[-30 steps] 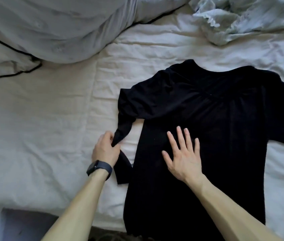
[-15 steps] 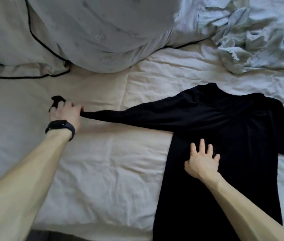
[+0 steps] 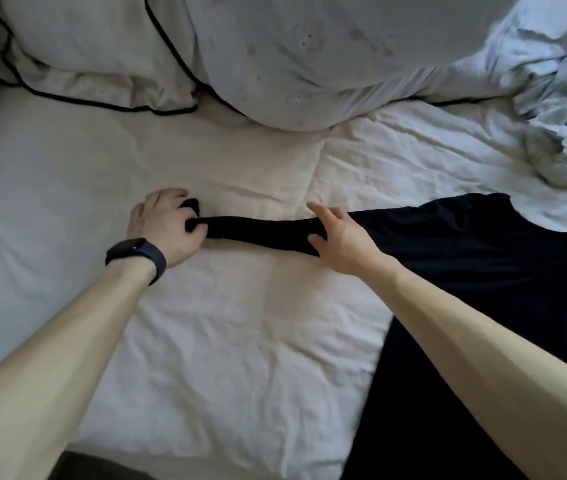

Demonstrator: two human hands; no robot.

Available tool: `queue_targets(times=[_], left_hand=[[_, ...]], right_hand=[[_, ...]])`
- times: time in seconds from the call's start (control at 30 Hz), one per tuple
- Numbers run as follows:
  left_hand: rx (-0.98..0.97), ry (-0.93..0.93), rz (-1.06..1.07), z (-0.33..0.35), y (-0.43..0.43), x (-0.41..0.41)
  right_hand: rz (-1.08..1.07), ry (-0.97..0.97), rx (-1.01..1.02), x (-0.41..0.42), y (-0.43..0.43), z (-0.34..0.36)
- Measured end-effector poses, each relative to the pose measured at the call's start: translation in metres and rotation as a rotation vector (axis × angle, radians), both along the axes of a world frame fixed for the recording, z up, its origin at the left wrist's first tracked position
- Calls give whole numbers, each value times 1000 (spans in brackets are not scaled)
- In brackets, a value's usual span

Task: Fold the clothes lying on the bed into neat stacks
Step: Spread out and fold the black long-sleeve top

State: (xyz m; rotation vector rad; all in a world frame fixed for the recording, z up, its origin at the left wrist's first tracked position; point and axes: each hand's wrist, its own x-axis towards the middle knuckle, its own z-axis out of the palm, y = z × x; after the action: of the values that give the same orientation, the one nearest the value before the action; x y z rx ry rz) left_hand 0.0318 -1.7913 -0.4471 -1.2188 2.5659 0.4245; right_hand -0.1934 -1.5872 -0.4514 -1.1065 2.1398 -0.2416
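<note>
Black shirt (image 3: pixel 465 271): lies flat at the right of the scene, body running toward the near edge, with one sleeve (image 3: pixel 258 230) drawn out straight to the left.

Fingers: those of the left hand (image 3: pixel 162 226) are curled tight round the cuff end of the sleeve, a little fabric showing past the knuckles. The right hand (image 3: pixel 341 237) rests on the sleeve where it meets the body, fingers loosely spread, thumb and forefinger lying either side of the fabric; no closed grip is evident. A dark wristband (image 3: pixel 136 254) sits on the left wrist.

Risks, as judged:
- The sleeve looks rolled or twisted along its length. Folding it across in that state would set a ridge into the fold.
- A harder pull from the left, with only a light hold at the right, could drag the body sideways and skew it.
- The soft, rumpled bed cover (image 3: pixel 223 341) gives no firm backing, so creases beneath may carry through.

Surface and room: the white cover is quilted and wrinkled. A pillow (image 3: pixel 95 64) with dark piping lies far left, beside a larger pale one. A crumpled pale cloth (image 3: pixel 559 116) sits far right, well apart from the hands.
</note>
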Motion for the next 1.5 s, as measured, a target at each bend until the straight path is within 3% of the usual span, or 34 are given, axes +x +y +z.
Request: queue_targets(times=[0.07, 0.13, 0.2, 0.27, 0.33, 0.43, 0.53, 0.63, 0.7, 0.83, 0.97, 1.07, 1.13, 1.23, 1.33, 1.43, 1.5], left_hand=[[257, 53, 206, 13, -12, -2], [582, 253, 489, 21, -25, -1], [771, 286, 657, 20, -36, 7], [744, 85, 558, 10, -45, 18], [523, -98, 421, -4, -47, 30], [318, 76, 482, -15, -34, 41], [283, 186, 554, -17, -1, 52], [206, 93, 353, -16, 33, 63], [134, 163, 307, -21, 36, 67], [291, 329, 530, -20, 19, 65], [794, 854, 1113, 7, -8, 49], [943, 836, 1203, 8, -25, 44], [809, 639, 1130, -1, -32, 44], [438, 155, 712, -19, -33, 51], [432, 204, 672, -24, -21, 54], [224, 209, 580, -26, -12, 54], [193, 324, 662, -22, -10, 53]], right_hand=[[-4, 68, 25, -2, -14, -5], [-168, 81, -106, -4, -22, -3], [-302, 82, -223, -5, -27, 1], [-318, 105, -209, -6, -28, 0], [-256, 122, -99, -6, -25, -5], [-211, 167, -53, 0, -23, -12], [-144, 220, -82, 17, -24, -16], [-50, 213, -65, 32, -31, -21], [-99, 183, -55, 35, -41, -24], [-209, 102, -162, 42, -56, -22], [-270, 147, -305, 46, -65, -8], [-231, 174, -310, 47, -66, -10], [-226, 156, -317, 46, -59, -18], [-259, 180, -335, 48, -33, -26], [-266, 314, -336, 53, 0, -32], [-302, 316, -281, 53, 16, -37], [-263, 303, -287, 55, 12, -36]])
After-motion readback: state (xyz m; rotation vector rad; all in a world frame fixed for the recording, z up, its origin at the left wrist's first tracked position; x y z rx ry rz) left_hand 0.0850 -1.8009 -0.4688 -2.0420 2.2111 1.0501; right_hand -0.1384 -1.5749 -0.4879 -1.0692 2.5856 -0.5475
